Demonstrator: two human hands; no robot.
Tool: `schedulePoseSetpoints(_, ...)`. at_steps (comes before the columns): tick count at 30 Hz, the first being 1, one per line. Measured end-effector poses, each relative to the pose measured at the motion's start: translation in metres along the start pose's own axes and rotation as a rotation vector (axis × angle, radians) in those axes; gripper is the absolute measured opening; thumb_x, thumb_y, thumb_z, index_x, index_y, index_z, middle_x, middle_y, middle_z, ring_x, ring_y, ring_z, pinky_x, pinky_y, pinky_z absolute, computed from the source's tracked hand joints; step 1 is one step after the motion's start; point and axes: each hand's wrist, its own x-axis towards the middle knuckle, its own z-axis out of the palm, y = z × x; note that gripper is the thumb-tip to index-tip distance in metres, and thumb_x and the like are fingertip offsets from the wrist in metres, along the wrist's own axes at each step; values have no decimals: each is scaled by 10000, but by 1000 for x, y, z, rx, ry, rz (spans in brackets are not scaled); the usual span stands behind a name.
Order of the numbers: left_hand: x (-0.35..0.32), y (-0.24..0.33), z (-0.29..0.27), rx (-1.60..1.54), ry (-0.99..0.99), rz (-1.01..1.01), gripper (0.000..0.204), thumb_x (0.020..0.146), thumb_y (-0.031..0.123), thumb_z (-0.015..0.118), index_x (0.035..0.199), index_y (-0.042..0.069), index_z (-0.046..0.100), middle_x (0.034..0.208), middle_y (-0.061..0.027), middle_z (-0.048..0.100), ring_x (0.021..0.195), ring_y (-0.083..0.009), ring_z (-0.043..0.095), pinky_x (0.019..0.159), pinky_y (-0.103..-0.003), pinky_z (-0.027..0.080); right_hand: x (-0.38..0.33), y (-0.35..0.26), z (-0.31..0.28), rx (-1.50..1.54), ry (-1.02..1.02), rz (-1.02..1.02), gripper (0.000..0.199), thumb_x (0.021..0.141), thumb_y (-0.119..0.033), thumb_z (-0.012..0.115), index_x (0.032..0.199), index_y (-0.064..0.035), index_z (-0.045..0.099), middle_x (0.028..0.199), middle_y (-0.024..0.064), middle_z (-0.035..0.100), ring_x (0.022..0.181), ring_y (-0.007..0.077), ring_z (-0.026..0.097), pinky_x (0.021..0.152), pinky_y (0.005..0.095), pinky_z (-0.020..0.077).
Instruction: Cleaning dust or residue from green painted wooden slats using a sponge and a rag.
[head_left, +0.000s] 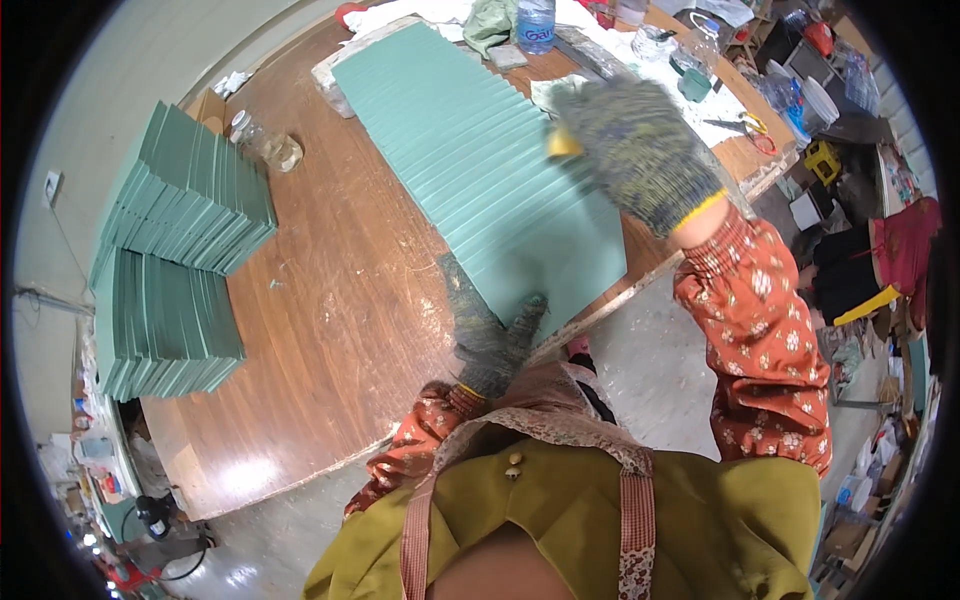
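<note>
Far left of wooden table (330, 300): two fanned stacks of green sheets (175, 250), one above the other. Just right of the upper stack, a small clear jar (265, 142) lies on its side.

Centre: long overlapping row of green sheets (480, 170) runs from the table's far end to its near edge.

Left hand (485, 335), in a grey knit glove, lies flat with fingers spread on the near end of the row, pressing down, not gripping.

Right hand (635, 150), gloved and blurred, is over the row's right edge; a yellow object (563, 143) shows at its fingers. Cannot tell how it is held.

Far right: scissors (752, 125), plastic bottle (536, 25), clutter.
</note>
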Motion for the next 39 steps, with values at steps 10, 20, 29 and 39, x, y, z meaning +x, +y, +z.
schedulePoseSetpoints(10, -5, -27, -1, 265, 55, 176, 801, 830, 309, 724, 1385, -101, 317, 1274, -191, 529, 1265, -399, 412, 1156, -468, 200, -12, -38, -4, 503, -51, -256, 469, 793, -233, 729, 1216, -103, 572, 935, 97, 666, 901, 261, 658, 805, 411, 542)
schedulePoseSetpoints(20, -17, -37, 10, 223, 13, -38, 469, 900, 369, 639, 1180, -4, 585, 1193, -192, 584, 1218, -411, 435, 1160, -515, 158, -19, -66, -11, 293, 207, -419, 258, 815, -159, 666, 1060, -85, 631, 864, 113, 677, 812, 250, 668, 713, 398, 533)
schedulePoseSetpoints(29, 6, -13, 1, 206, -80, 133, 386, 836, 223, 718, 1120, -3, 587, 1020, -157, 603, 973, -296, 566, 889, -446, 435, -28, 12, 10, 212, 277, -120, 499, 843, -308, 713, 1242, -42, 576, 964, 127, 698, 856, 227, 684, 769, 364, 568)
schedulePoseSetpoints(39, -1, -20, -4, 388, -100, 20, 494, 820, 266, 711, 1190, -21, 553, 1184, -213, 553, 1092, -356, 504, 984, -481, 358, -8, 14, 39, 286, 386, -123, 372, 831, -266, 670, 1129, -52, 616, 823, 112, 654, 735, 283, 650, 677, 409, 524)
